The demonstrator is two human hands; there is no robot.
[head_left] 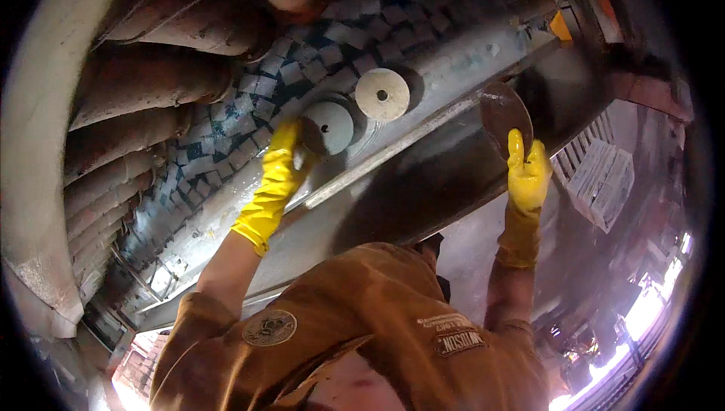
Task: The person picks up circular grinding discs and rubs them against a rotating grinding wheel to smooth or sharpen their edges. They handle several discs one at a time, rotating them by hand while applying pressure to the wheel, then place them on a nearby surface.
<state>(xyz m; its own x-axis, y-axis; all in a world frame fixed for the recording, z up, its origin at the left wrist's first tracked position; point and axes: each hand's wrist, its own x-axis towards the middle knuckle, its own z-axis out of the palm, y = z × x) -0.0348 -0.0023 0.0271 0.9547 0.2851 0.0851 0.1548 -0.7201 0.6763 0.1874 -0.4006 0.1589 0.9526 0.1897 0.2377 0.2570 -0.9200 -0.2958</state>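
Observation:
My left hand (pixel 283 166), in a long yellow rubber glove, curls at the left edge of a flat grey disc (pixel 337 126) with a small centre hole. A dark patch lies between the fingers and the disc; I cannot tell whether it is shadow or another piece. Just right of it, a cream disc (pixel 370 98) with a larger hole lies on the grey ledge (pixel 453 64). On the far right, my right hand (pixel 527 177), also gloved in yellow, grips the lower edge of a brown disc (pixel 504 113), raised and tilted over the dark trough.
A pale raised rail (pixel 393 150) runs diagonally between ledge and dark trough (pixel 423 181). Beyond the ledge lies a surface of broken tile pieces (pixel 332 55). Large brown rounded forms (pixel 155 83) line the left. A white printed block (pixel 602 184) sits on the right.

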